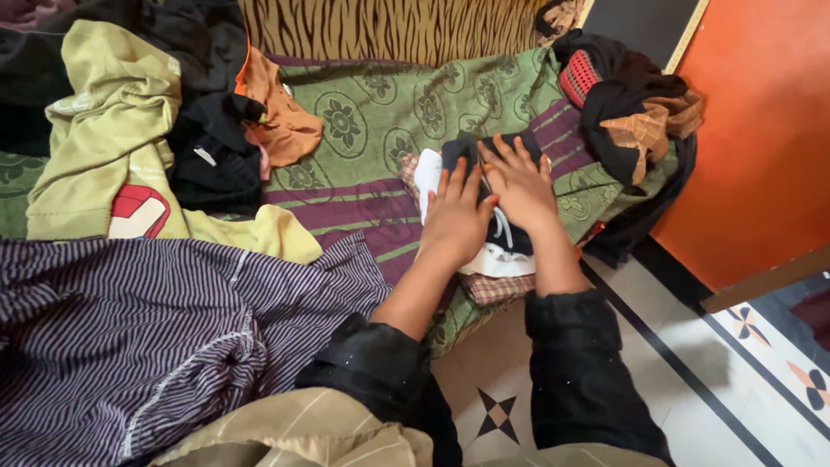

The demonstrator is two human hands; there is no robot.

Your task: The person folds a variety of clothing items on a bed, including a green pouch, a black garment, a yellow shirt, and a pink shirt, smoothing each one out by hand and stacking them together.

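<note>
**Dark folded garment pressed flat under both hands**

Dark folded garment (494, 186) lying on top of a small stack at the edge of the green patterned bedspread (380, 112), right at the near side of the bed, above the tiled floor (692, 380). Left hand (456, 216) laid palm-down over its near half, fingers (458, 183) straight and only slightly apart, flattened against the cloth, gripping nothing. Right hand (520, 183) alongside and touching the left, also palm-down, fingers (506, 156) fanned wider, tips reaching the far edge of the dark piece. No pinch, no curl on either side; open palms pressing down.

Garment itself: black or very dark navy, compact, roughly rectangular, with a thin pale line or cord showing near the wrists. Mostly hidden under the hands, so exact kind hard to tell. Beneath it a white cloth (497, 259), peeking out at the left and at the near edge, and under that a checked reddish fabric (497, 287) hanging just over the bed edge.

Around the stack: heap of dark and tan clothes (631, 112) just to the right, against the orange wall (761, 130). Well off to the left, an olive-yellow shirt (104, 130), a black garment (212, 156) and an orange cloth (281, 112) lying loose. Nearer the camera, a purple striped shirt (130, 337) spread wide. Black sleeves on both forearms.
</note>
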